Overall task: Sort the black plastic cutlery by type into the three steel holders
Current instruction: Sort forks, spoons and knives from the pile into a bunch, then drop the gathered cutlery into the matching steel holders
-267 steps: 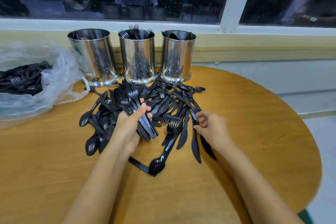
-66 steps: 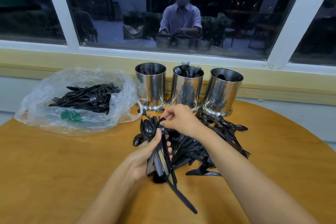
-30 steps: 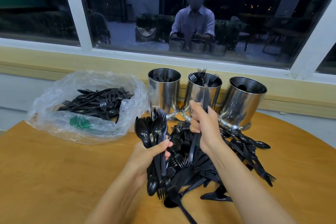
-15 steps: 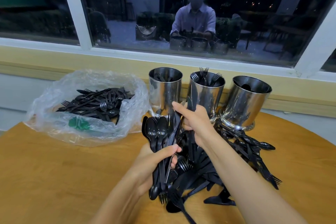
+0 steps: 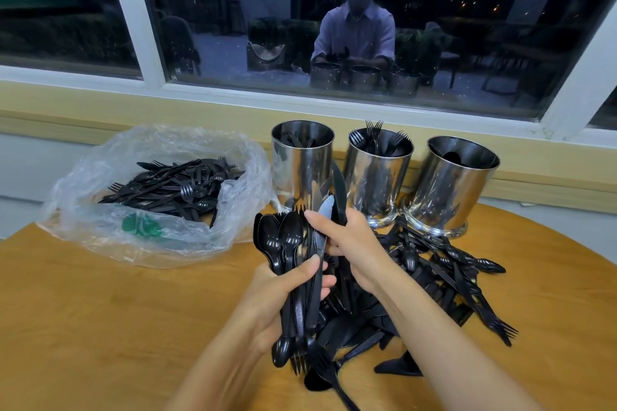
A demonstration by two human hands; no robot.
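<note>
- A green mark [image 5: 140, 225] is seen on the clear plastic bag [image 5: 233, 157], too blurred to be read.
- Glossy black spoons, forks and knives are heaped in a loose pile [image 5: 417, 284] on the wooden table [image 5: 100, 310], in front of three steel holders; more cutlery is held in the bag.
- Fork tines are seen standing out of the middle holder [image 5: 377, 173]; dark pieces are seen in the left holder [image 5: 300, 167] and right holder [image 5: 457, 187].
- A mixed bundle [image 5: 290, 243] is gripped upright in the left hand [image 5: 277, 294], spoon bowls up, with the thumb laid across the handles.
- A knife [image 5: 339, 187] is clasped by the curled right hand [image 5: 350, 240], blade up, just beside the bundle.
</note>
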